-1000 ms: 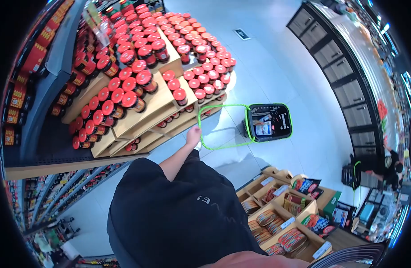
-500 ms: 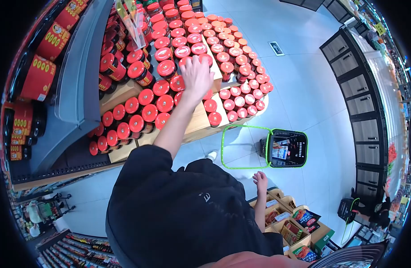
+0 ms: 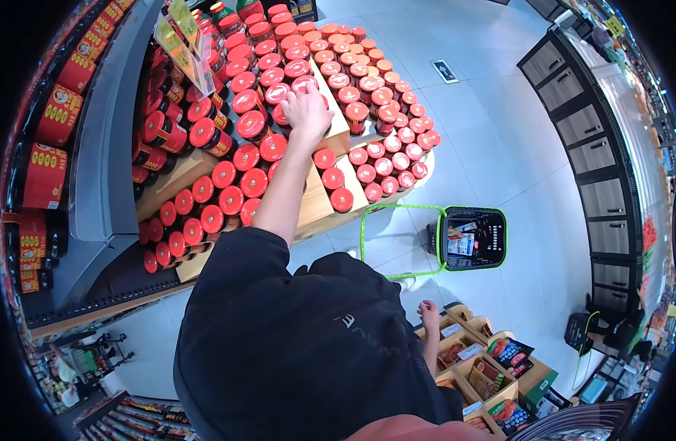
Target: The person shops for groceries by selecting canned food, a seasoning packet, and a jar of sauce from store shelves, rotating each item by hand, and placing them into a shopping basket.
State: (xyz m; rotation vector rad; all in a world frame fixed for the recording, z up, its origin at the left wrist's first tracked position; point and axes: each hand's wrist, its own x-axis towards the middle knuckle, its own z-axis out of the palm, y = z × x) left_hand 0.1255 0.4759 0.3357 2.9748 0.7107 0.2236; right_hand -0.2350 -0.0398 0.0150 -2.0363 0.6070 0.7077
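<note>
My left hand (image 3: 308, 114) reaches out over a stepped display of red-lidded glass jars. Its fingers are bent down over the lid of a jar (image 3: 324, 104) near the edge of the upper tier, and the hand covers much of that jar. Other red-lidded jars (image 3: 277, 93) stand close around the fingers. My right hand (image 3: 428, 312) hangs low by my side, fingers loosely curled and holding nothing. It is nearest to a wooden bin stand (image 3: 455, 328) of packaged food.
A black shopping basket (image 3: 502, 239) with a green rim and long green handle stands on the floor, a packet (image 3: 459, 243) inside. A grey shelf unit (image 3: 103, 257) is at left, wooden drawer cabinets (image 3: 592, 147) at right. A person (image 3: 626, 331) is at far right.
The view has shifted, so the jars appear further left. My left hand stays over the jars, its fingers slightly further forward among the lids. My right hand has dropped a little.
</note>
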